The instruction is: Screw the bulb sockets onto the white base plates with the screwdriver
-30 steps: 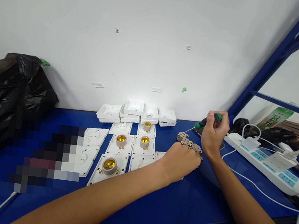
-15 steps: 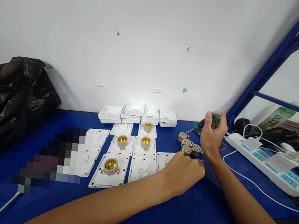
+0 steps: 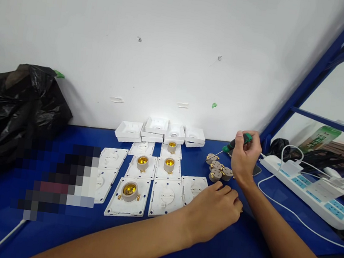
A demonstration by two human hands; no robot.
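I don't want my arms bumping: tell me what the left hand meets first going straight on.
Apart from the brass-coloured piece showing at its fingers, the left hand would probably meet the right forearm first, though depth is unclear and it might pass beneath.

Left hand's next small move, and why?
Probably bring what the left hand seems to hold, a socket, over to the bare front plate. Brass shows past the fingers, that plate carries no socket, and the neighbouring plate has a mounted socket. The right hand holds the screwdriver.
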